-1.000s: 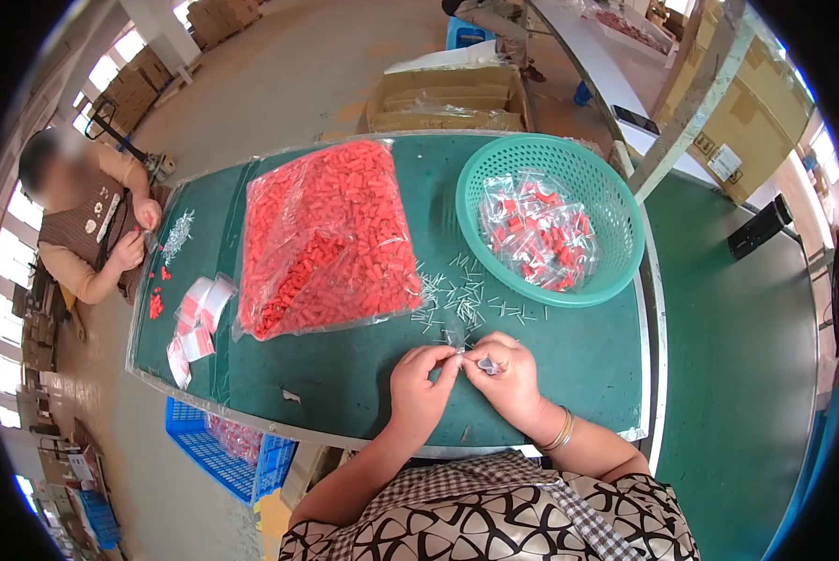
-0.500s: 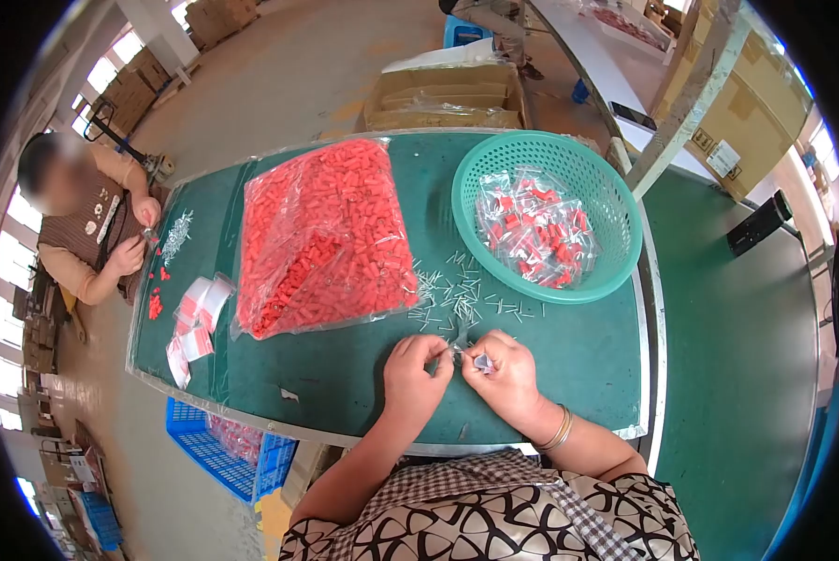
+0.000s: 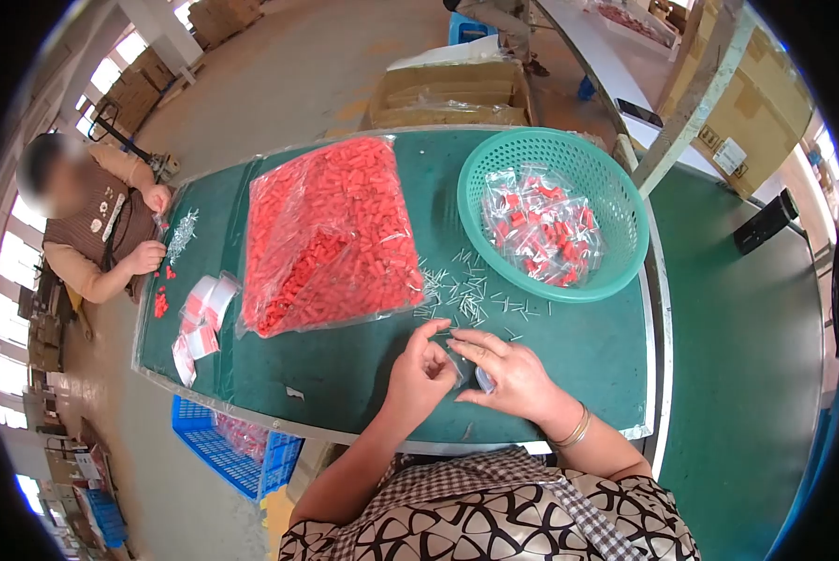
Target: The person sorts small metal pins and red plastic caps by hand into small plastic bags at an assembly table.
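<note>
Over a green surface bearing a bag and a basket, the left hand pinches a packet; the right hand, fingers spread, faces it, any palm grip unclear. Packet handling appears underway; the next move calls for steadiness near loose pins.

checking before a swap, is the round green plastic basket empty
No, clear plastic packets with red pieces lie inside the round green plastic basket.
</note>
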Available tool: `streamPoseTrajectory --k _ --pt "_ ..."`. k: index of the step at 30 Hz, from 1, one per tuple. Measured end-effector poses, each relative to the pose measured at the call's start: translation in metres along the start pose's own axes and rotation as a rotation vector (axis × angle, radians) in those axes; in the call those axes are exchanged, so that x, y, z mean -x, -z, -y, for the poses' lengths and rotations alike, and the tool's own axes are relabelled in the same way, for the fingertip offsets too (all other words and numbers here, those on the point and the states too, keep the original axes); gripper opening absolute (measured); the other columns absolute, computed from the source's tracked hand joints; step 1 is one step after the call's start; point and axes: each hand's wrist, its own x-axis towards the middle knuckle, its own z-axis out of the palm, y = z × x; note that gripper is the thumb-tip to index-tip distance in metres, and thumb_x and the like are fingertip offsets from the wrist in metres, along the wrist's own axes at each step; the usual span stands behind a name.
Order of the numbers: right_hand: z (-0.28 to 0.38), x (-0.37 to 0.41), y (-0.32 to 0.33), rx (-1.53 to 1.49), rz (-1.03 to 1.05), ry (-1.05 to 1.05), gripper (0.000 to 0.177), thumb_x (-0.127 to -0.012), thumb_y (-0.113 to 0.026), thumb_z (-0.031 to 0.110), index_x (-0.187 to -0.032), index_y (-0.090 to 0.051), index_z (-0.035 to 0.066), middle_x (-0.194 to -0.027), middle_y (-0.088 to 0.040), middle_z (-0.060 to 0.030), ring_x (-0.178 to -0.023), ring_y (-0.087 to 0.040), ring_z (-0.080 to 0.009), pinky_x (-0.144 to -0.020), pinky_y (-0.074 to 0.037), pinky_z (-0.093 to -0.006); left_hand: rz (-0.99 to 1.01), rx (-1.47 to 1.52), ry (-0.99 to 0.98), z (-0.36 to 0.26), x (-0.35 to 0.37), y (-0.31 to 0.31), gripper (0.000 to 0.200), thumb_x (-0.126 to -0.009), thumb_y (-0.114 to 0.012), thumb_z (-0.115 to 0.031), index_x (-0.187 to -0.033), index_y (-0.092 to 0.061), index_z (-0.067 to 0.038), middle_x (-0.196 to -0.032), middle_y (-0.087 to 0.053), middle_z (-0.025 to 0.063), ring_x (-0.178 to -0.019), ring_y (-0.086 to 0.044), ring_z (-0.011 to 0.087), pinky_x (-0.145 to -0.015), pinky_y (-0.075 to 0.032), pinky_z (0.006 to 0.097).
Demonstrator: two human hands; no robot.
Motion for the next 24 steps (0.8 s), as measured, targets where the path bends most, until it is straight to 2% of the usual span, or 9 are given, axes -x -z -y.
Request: streamPoseTrajectory --k 5,8,11,14,17,20,23,24 --pt "-0.013 0.003 -0.012 -0.082 -0.044 0.030 0.053 -0.062 -0.083 0.022 -0.109 -0.064 0.008 -0.110 -0.064 -0.0097 -0.091 -0.064 -0.0271 -0.074 -0.053 -0.0347 0.080 0.010 0.045 -0.007 0.003 -0.005 0.057 -0.081 -0.056 0.010 -0.134 -0.039 -0.003 -0.073 -0.053 -0.0015 -0.065 -0.050 0.0021 -0.058 -0.038 0.0171" --pt "-0.021 0.004 -0.012 -0.283 -0.038 -0.018 0.051 -0.062 -0.084 0.024 -0.107 -0.065 0.007 -0.104 -0.065 -0.0106 -0.089 -0.064 -0.0282 -0.076 -0.053 -0.0348 0.140 0.116 0.054 -0.005 -0.001 -0.001 0.054 -0.082 -0.056 0.010 -0.132 -0.041 -0.003 -0.072 -0.053 -0.0018 -0.065 -0.050 0.0020 -0.059 -0.039 0.0174" --pt "-0.020 0.004 -0.008 -0.361 -0.001 -0.068 0.052 -0.063 -0.084 0.026 -0.108 -0.064 0.008 -0.101 -0.065 -0.0110 -0.089 -0.064 -0.0290 -0.075 -0.052 -0.0355 0.178 0.051 0.032 -0.004 -0.005 0.006 0.049 -0.084 -0.056 0.009 -0.130 -0.044 -0.003 -0.073 -0.053 -0.0018 -0.065 -0.050 0.0021 -0.059 -0.039 0.0179" --pt "-0.012 0.003 -0.005 -0.258 -0.005 -0.099 0.052 -0.064 -0.084 0.025 -0.109 -0.064 0.008 -0.098 -0.065 -0.0101 -0.086 -0.064 -0.0287 -0.074 -0.052 -0.0357 0.166 0.004 0.048 -0.014 -0.005 0.005 0.046 -0.084 -0.057 0.007 -0.128 -0.046 -0.002 -0.074 -0.054 -0.0016 -0.067 -0.051 0.0023 -0.060 -0.040 0.0182" --pt "-0.010 0.004 -0.007 -0.184 -0.063 -0.014 0.051 -0.064 -0.084 0.024 -0.109 -0.064 0.009 -0.097 -0.065 -0.0091 -0.084 -0.064 -0.0287 -0.073 -0.052 -0.0356 0.170 -0.009 0.039 -0.013 -0.006 0.002 0.049 -0.084 -0.058 0.008 -0.129 -0.044 -0.003 -0.073 -0.055 -0.0013 -0.066 -0.051 0.0023 -0.060 -0.040 0.0184" --pt "-0.012 0.006 -0.008 -0.214 -0.013 -0.121 0.050 -0.063 -0.084 0.023 -0.108 -0.065 0.009 -0.095 -0.066 -0.0077 -0.083 -0.065 -0.0271 -0.072 -0.052 -0.0342 0.181 0.078 0.066 -0.013 -0.007 0.004 0.044 -0.083 -0.059 0.006 -0.124 -0.049 -0.002 -0.074 -0.056 -0.0013 -0.068 -0.052 0.0030 -0.059 -0.042 0.0191" --pt "-0.017 0.006 -0.008 -0.347 -0.090 -0.127 0.044 -0.067 -0.082 0.024 -0.105 -0.065 0.010 -0.091 -0.065 -0.0054 -0.076 -0.063 -0.0231 -0.064 -0.050 -0.0323 0.093 0.025 0.246 -0.007 -0.021 0.019 0.035 -0.082 -0.062 0.003 -0.117 -0.056 -0.001 -0.079 -0.058 0.0016 -0.068 -0.054 0.0064 -0.062 -0.044 0.0205" --pt "-0.019 0.006 -0.009 -0.351 -0.104 -0.118 0.043 -0.067 -0.082 0.023 -0.104 -0.065 0.011 -0.091 -0.065 -0.0049 -0.076 -0.062 -0.0226 -0.065 -0.050 -0.0321 0.095 -0.197 0.086 -0.007 -0.026 0.019 0.034 -0.081 -0.063 0.002 -0.114 -0.057 -0.001 -0.080 -0.058 0.0032 -0.069 -0.056 0.0100 -0.063 -0.045 0.0226"
